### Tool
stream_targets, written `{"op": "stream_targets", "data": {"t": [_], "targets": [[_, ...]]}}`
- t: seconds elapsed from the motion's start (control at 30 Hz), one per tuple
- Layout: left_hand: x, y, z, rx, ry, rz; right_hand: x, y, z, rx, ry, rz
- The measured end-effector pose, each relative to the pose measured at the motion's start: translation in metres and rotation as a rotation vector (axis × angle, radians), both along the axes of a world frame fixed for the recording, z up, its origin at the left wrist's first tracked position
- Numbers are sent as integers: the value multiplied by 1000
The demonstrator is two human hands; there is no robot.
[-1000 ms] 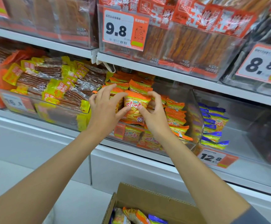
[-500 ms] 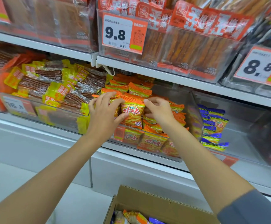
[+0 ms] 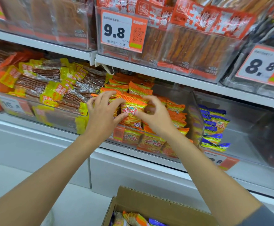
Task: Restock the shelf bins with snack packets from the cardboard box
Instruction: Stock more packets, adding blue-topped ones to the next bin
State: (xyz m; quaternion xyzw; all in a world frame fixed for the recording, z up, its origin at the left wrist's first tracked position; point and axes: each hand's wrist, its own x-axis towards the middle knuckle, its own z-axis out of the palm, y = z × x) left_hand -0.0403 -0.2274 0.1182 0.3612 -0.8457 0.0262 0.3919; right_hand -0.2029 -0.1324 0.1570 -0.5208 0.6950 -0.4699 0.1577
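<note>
Orange packet pinched by left hand and right hand, atop clear bin heaped with packets

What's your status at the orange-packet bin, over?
Left hand and right hand both gripping one orange packet, upright atop the pile in the clear bin. Cardboard box below holds more packets. Nothing blocking.

The front snack packet is orange on top and yellow below, with red characters. The right-bin packets are blue and yellow. The left-bin packets have yellow ends and brown contents. The price tag is white with black numerals and an orange panel. The cardboard box is brown.
</note>
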Motion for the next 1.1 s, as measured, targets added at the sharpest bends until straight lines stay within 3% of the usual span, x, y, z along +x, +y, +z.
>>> {"op": "stream_targets", "data": {"t": [0.07,0.27,0.4,0.5,0.73,0.93,1.1], "targets": [[1,1,0,-1,-4,-3,4,0,-7,20,123,-6],[8,8,10,15,-2,-10,7,6,-3,-20,65,-11],[12,27,22,0,-11,23,8,32,-2,-143,222,-79],[10,50,28,59,-22,-75,9,62,-6,-131,315,-111],[-3,145,-23,492,-219,-341,1,175,-64,238,303,3],[4,205,-105,806,-360,-351,-24,269,-148,620,152,77],[18,211,-164,1039,-334,-250,-32,286,-232,738,-72,-19]]}}
